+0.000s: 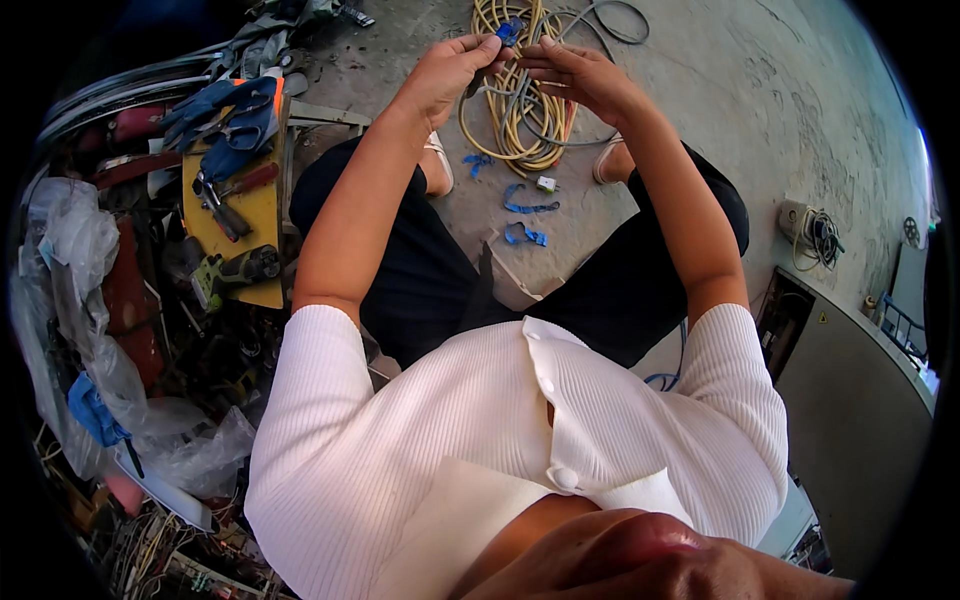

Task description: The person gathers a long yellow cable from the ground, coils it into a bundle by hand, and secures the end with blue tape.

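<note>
Out in front of me at the top, my left hand point(452, 72) pinches a small blue piece point(508, 32), bunched up and too small to name for certain. A short dark strip shows just under its fingers. Close by on the right, my right hand point(582, 76) has its fingers stretched toward the blue piece, and I see nothing held in them. Behind and below both hands lies a coil of yellow and grey cable point(540, 140) on the floor. Blue strips point(530, 203) and a small white plug-like block point(546, 184) lie between my feet.
On my left, a yellow board point(205, 225) bears pliers point(222, 205), blue gloves point(240, 135) and a green power drill point(232, 273). Clear plastic sheeting point(75, 260) and scrap lie beyond. To my right are a grey metal cabinet point(850, 380) and a small device with wound cord point(808, 232).
</note>
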Demonstrator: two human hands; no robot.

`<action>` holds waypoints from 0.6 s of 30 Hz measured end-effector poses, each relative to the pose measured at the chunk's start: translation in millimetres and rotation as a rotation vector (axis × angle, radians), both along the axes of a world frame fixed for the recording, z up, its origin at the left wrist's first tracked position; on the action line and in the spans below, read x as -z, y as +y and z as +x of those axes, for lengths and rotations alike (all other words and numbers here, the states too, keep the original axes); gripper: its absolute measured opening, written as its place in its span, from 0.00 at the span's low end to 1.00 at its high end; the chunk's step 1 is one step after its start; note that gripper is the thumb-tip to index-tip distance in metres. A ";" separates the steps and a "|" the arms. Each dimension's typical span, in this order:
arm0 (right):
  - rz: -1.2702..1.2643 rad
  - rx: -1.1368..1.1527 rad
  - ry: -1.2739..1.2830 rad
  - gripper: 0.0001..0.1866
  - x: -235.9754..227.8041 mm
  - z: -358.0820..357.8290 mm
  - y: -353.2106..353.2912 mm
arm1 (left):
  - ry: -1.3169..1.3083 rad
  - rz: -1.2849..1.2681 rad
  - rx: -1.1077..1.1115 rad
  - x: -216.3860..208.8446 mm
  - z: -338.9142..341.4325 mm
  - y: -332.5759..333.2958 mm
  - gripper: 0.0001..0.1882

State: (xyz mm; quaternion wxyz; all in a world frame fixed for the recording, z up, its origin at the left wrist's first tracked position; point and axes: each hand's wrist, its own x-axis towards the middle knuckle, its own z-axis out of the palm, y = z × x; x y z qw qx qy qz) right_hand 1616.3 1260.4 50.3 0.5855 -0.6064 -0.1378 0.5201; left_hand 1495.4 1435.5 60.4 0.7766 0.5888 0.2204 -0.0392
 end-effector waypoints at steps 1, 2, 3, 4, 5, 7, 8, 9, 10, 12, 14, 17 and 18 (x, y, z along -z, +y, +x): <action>0.060 0.005 0.138 0.24 -2.2 -6.4 3.7 | 0.009 -0.028 0.010 -0.6 0.3 -1.2 0.15; 0.119 0.012 0.278 0.23 -3.2 -10.0 5.5 | 0.018 -0.058 0.020 -2.4 0.0 -3.6 0.15; 0.177 0.037 0.417 0.18 1.3 -9.9 6.2 | 0.027 -0.087 0.031 -3.8 0.0 -5.2 0.15; 0.199 0.057 0.437 0.17 4.7 -10.0 5.9 | 0.021 -0.104 0.044 -4.0 0.1 -5.6 0.15; 0.222 0.074 0.458 0.15 7.4 -10.0 6.1 | 0.014 -0.120 0.054 -4.3 -0.2 -5.1 0.15; 0.244 0.113 0.479 0.13 10.1 -7.8 5.6 | -0.006 -0.112 0.073 -7.3 0.0 -6.1 0.15; 0.241 0.135 0.480 0.12 11.0 -5.8 4.1 | -0.018 -0.089 0.081 -10.9 0.3 -8.0 0.15; 0.239 0.156 0.480 0.12 11.3 -4.9 3.1 | -0.031 -0.065 0.090 -12.6 0.6 -9.3 0.15; 0.211 0.180 0.453 0.11 10.9 -4.6 3.0 | -0.055 -0.014 0.045 -10.8 0.8 -9.6 0.15; 0.156 0.223 0.398 0.10 7.0 -3.8 4.5 | -0.103 0.091 -0.045 -3.8 1.1 -9.3 0.16; 0.164 0.178 0.030 0.10 -1.3 -14.3 2.9 | -0.095 0.202 -0.074 3.3 4.7 -8.4 0.16; 0.209 0.151 -0.552 0.10 -6.0 -9.3 1.0 | -0.058 0.354 0.082 6.0 5.3 -9.5 0.17; 0.225 0.149 -0.751 0.10 -8.1 -6.1 -0.6 | -0.043 0.399 0.169 5.6 5.0 -10.9 0.17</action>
